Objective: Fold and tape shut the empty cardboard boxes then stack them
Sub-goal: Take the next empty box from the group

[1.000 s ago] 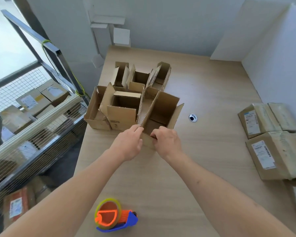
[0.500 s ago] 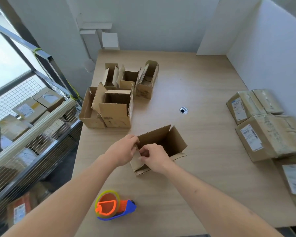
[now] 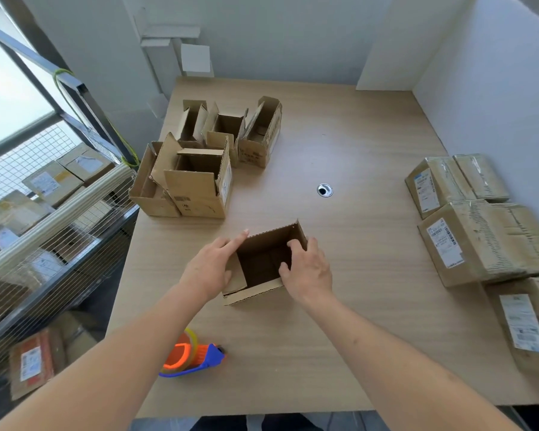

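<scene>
Cardboard box [image 3: 263, 262], pulled from the open boxes [image 3: 199, 169] beyond, now sits between both hands, left hand [image 3: 210, 269] flat-fingered against its side, right hand [image 3: 305, 270] curled over its wall, flaps unfolded, tape dispenser [image 3: 190, 357] nearer.
</scene>
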